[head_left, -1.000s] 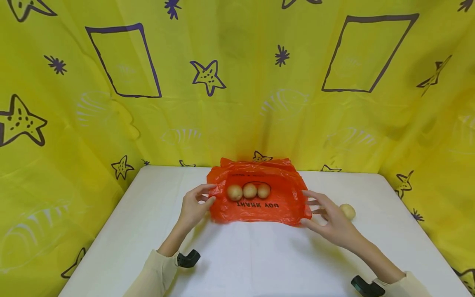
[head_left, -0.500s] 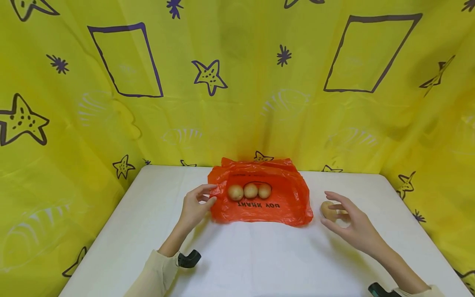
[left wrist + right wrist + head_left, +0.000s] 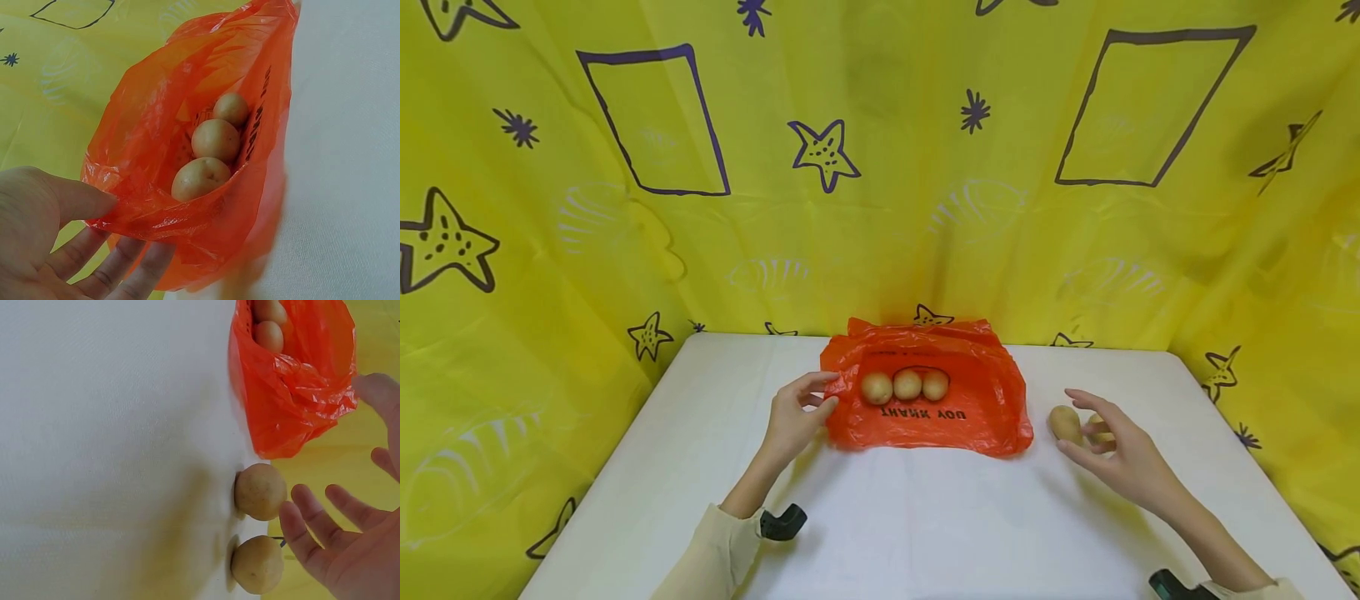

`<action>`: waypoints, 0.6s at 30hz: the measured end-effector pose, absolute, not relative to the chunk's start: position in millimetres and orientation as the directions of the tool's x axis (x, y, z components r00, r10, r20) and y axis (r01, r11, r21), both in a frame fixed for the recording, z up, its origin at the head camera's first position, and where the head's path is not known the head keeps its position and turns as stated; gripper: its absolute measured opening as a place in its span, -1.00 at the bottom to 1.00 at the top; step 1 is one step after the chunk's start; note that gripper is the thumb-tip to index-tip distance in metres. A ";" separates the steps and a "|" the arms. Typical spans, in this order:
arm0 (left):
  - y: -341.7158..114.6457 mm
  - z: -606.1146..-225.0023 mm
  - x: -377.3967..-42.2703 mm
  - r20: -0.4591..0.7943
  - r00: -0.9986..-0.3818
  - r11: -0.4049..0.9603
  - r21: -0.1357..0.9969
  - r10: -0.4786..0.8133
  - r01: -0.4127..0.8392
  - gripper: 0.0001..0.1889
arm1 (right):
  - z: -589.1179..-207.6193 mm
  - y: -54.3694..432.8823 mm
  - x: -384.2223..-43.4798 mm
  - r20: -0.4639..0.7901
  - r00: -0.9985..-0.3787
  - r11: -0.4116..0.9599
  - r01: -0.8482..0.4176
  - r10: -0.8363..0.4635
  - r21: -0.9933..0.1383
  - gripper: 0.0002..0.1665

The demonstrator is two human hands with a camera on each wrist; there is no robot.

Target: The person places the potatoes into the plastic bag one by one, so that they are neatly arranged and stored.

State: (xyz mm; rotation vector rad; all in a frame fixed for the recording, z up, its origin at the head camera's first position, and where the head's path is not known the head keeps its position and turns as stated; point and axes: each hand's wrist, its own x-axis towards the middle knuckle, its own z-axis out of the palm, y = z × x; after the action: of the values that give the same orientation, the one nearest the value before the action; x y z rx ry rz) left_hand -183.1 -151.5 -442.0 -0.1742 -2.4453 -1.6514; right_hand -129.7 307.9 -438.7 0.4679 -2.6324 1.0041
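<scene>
Curtain (image 3: pixel 887 250): yellow, creased, hung behind the table and along both sides; printed with dark starfish, spiky bursts, two four-sided frames and pale fish.
Table (image 3: pixel 910 517): white; far edge set against the curtain; shadows cast on it below both hands.
Bag (image 3: pixel 981 392): red, thin plastic; laid near the far edge, mouth spread wide; "THANK YOU" printed upside down as seen from the head.
Sleeves (image 3: pixel 718 542): two, cream, partly shown at the lower frame edge.
Left hand (image 3: pixel 793 421): bag's left rim pinched between thumb and fingers.
Right hand (image 3: pixel 1123 454): unclenched, thumb and fingers parted and lightly bent; placed beside the loose potatoes; whether one is touched cannot be told.
Wrist devices (image 3: pixel 782 522): two, black, worn at the cuffs.
Bagged potatoes (image 3: pixel 907 384): three, tan, set in a row inside the bag.
Loose potatoes (image 3: pixel 1065 423): two, tan, placed on the table to the right of the bag.
Head view: whole setting shown; the farther loose potato partly hidden by fingers.
Left wrist view: bag's depth revealed; thumb seen above the rim, fingers below.
Right wrist view: both loose potatoes shown whole, slightly apart; only two bagged potatoes visible.
</scene>
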 end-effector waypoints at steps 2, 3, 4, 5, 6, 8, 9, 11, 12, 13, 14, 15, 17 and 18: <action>-151.8 -442.1 -183.4 0.219 -0.976 0.370 0.907 -0.006 0.202 -0.66 | -439.2 309.2 -131.4 0.349 -0.917 0.707 -0.378 -0.194 -0.597 -0.15; -152.0 -441.8 -183.4 0.220 -0.976 0.366 0.908 -0.006 0.202 -0.66 | -439.6 309.7 -132.2 0.337 -0.922 0.710 -0.367 -0.192 -0.601 -0.16; -152.1 -442.0 -183.6 0.222 -0.975 0.364 0.909 -0.005 0.205 -0.66 | -440.2 310.2 -132.9 0.323 -0.927 0.713 -0.357 -0.190 -0.604 -0.16; -152.1 -441.8 -183.7 0.224 -0.975 0.361 0.909 -0.004 0.208 -0.66 | -440.7 310.7 -133.5 0.309 -0.932 0.716 -0.347 -0.191 -0.606 -0.17; -152.2 -441.8 -183.9 0.226 -0.974 0.360 0.909 -0.004 0.209 -0.66 | -441.4 311.2 -134.1 0.294 -0.937 0.720 -0.337 -0.191 -0.607 -0.18; -152.3 -441.9 -184.4 0.230 -0.973 0.356 0.909 -0.002 0.215 -0.66 | -443.2 311.9 -135.0 0.269 -0.944 0.727 -0.319 -0.189 -0.609 -0.18; -152.3 -441.8 -184.6 0.233 -0.973 0.355 0.909 0.000 0.217 -0.66 | -443.9 312.0 -135.5 0.258 -0.948 0.731 -0.310 -0.188 -0.608 -0.18; -152.3 -441.7 -184.9 0.233 -0.973 0.356 0.909 0.000 0.217 -0.65 | -445.3 312.5 -136.5 0.243 -0.951 0.738 -0.301 -0.189 -0.604 -0.18; -152.3 -441.9 -185.1 0.232 -0.973 0.355 0.909 0.000 0.217 -0.66 | -446.0 312.6 -137.0 0.240 -0.952 0.742 -0.299 -0.189 -0.600 -0.18; -152.4 -442.0 -185.2 0.233 -0.972 0.354 0.910 0.001 0.218 -0.66 | -446.3 312.6 -137.4 0.240 -0.952 0.745 -0.299 -0.190 -0.597 -0.18; -152.4 -442.0 -185.3 0.232 -0.973 0.352 0.910 0.001 0.217 -0.66 | -446.7 312.7 -138.1 0.239 -0.952 0.747 -0.298 -0.190 -0.594 -0.18; -152.5 -442.2 -185.3 0.230 -0.973 0.351 0.911 0.001 0.216 -0.66 | -447.0 312.8 -138.9 0.236 -0.953 0.750 -0.297 -0.191 -0.591 -0.18; -152.7 -442.7 -185.4 0.236 -0.972 0.341 0.913 0.002 0.223 -0.67 | -447.3 312.6 -140.5 0.233 -0.954 0.757 -0.293 -0.190 -0.584 -0.18; -152.8 -443.0 -185.5 0.240 -0.971 0.334 0.915 0.002 0.227 -0.67 | -447.4 312.4 -141.5 0.226 -0.956 0.761 -0.287 -0.188 -0.583 -0.19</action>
State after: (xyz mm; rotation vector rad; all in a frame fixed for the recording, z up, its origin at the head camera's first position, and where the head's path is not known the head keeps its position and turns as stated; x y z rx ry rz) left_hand -185.5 -152.8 -443.0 -0.2093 -2.3992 -1.6944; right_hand -141.5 312.4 -447.4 0.3799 -2.8017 0.9646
